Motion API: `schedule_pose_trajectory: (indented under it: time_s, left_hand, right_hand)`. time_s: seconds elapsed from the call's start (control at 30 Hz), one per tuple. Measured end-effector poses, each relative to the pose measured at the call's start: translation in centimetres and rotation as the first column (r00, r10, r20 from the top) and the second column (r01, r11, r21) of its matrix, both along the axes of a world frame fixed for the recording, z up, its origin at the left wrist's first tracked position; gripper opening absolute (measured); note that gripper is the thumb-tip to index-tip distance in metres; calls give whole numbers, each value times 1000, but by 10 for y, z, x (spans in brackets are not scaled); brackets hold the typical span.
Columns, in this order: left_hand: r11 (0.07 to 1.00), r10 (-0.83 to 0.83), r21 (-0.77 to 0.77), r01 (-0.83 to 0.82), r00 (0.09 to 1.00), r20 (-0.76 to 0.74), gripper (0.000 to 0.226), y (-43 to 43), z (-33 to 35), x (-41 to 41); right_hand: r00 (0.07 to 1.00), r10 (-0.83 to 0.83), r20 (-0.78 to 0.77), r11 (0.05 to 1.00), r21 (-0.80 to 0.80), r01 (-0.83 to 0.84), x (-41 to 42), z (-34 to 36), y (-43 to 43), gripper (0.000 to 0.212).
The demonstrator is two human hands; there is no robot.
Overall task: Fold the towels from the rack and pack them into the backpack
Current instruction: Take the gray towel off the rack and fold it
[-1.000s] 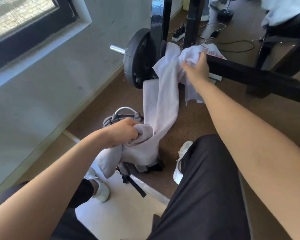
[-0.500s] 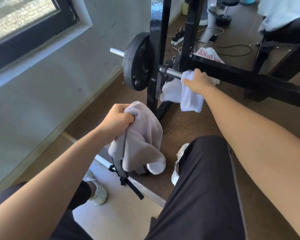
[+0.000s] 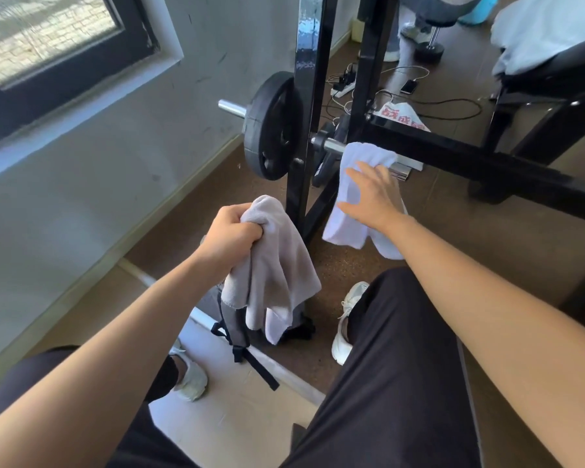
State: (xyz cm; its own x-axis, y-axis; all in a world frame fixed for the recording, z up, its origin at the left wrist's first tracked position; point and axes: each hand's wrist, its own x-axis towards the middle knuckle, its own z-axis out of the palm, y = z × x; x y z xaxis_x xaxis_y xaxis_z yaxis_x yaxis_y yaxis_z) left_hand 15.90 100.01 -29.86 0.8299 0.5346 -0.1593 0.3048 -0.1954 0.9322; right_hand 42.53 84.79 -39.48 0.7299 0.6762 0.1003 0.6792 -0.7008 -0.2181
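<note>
The right hand (image 3: 374,194) has let go of its grip and is now lying flat, fingers spread, against the white cotton towel (image 3: 355,204) that is hanging over the chrome barbell (image 3: 331,145). The left hand (image 3: 228,236) is staying fisted around the bunched grey terry towel (image 3: 272,268), which is dangling just above the grey fabric backpack (image 3: 232,319) on the floor.
</note>
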Motion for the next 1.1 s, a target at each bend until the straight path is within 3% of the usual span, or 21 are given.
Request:
schedule_pose_trajectory:
  time_s: [0.13, 0.2, 0.23, 0.3, 0.37, 0.47, 0.5, 0.67, 0.83, 0.97, 1.03, 1.1]
  left_hand:
    - [999, -38, -18, 38, 999, 29, 15, 2, 2, -11]
    - [997, -71, -25, 72, 997, 39, 20, 4, 2, -20]
    - [995, -93, -26, 94, 995, 43, 26, 6, 2, -25]
    - [990, -135, -34, 137, 989, 52, 32, 8, 3, -37]
    - [983, -172, -47, 176, 983, 71, 31, 9, 6, -51]
    - [972, -218, -66, 224, 972, 91, 39, 16, 9, -71]
    - [968, -231, -79, 239, 968, 98, 42, 19, 10, -79]
    - [956, -204, -184, 229, 968, 144, 44, 30, 13, -121]
    - [944, -125, -291, 156, 985, 122, 14, 33, -16, -158]
    - [972, -52, -230, 51, 999, 3, 19, 24, -58, -177]
    - [983, -30, -180, 21, 998, -49, 19, 18, -84, -186]
    - [984, -15, -179, 0, 996, -83, 26, 16, -101, -194]
  right_hand:
    - [997, -73, -31, 993, 90, 75, -31, 15, 4, 72]
    - [980, 53, -194, 963, 271, 2, -60, 30, 7, 64]
    - [920, 175, -350, 927, 373, -34, -79, 41, 8, 60]
    - [651, 424, -629, 863, 498, -81, -118, 61, 12, 63]
    - [402, 563, -722, 813, 572, -111, -149, 70, 17, 67]
    - [205, 622, -755, 781, 616, -103, -181, 67, 26, 55]
    - [186, 621, -761, 783, 615, -98, -189, 64, 27, 49]
    - [294, 614, -733, 781, 619, -87, -220, 52, 18, 15]
    - [257, 541, -801, 840, 495, -223, -237, 39, 2, 26]
    - [295, 436, -850, 890, 358, -284, -249, 17, -5, 7]
    - [322, 395, -860, 909, 316, -272, -252, 9, -6, 14]
    - [286, 361, -888, 920, 288, -265, -252, 5, -7, 15]
